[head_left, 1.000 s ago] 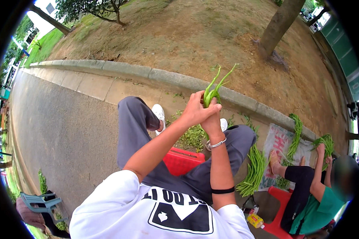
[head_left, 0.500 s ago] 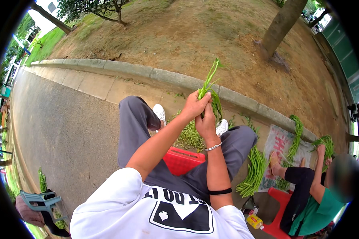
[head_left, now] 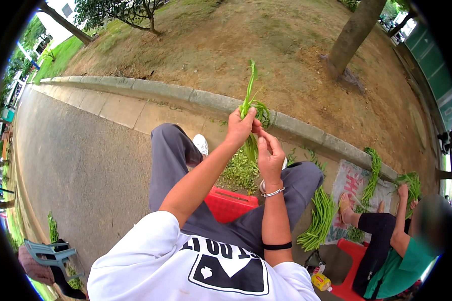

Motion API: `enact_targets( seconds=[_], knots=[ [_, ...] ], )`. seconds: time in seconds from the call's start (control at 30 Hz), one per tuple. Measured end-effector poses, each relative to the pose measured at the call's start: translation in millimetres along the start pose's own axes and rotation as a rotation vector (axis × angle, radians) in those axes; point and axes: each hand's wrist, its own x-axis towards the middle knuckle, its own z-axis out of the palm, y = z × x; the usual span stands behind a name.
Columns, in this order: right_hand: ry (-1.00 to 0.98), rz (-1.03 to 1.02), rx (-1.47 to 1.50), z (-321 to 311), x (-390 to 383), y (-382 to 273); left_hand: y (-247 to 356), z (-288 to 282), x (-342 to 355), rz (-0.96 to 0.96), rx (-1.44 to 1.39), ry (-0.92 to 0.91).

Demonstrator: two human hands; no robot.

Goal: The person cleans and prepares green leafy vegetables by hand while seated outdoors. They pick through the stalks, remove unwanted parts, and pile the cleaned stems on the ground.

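Note:
My left hand (head_left: 241, 128) is closed around a small bunch of green vegetable stems (head_left: 249, 90). Their tops point up past my thumb, and thin leafy ends droop to the right and below. Close beside it, a little lower and to the right, is my right hand (head_left: 270, 158). Its fingers are curled, with the fingertips near my left fingers, and what they pinch is too small to make out. Under my hands, between my shoes, lies a heap of green leaf scraps (head_left: 240, 173). By my right knee rests a pile of long green stems (head_left: 319, 218).
A red plastic stool (head_left: 230, 204) is beneath me. A stone kerb (head_left: 211, 99) crosses ahead. On the right, a co-worker in a green shirt (head_left: 402, 268) handles greens beside a printed plastic sheet (head_left: 341, 188). A blue-grey chair (head_left: 52, 256) stands at the lower left.
My right hand has moved down and to the right, off the bunch. My left hand has shifted slightly left, and the stems stand more upright.

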Motion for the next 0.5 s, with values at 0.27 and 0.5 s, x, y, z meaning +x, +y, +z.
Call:
enact_targets(
  seconds=[0.27,0.5],
  knots=[
    [0.159,0.059,-0.030,-24,9,7,-5,3,-18,0.053,0.260,-0.108],
    [0.143,0.096,-0.031,-29,14,12,-22,8,-34,0.191,0.465,-0.286]
  ],
)
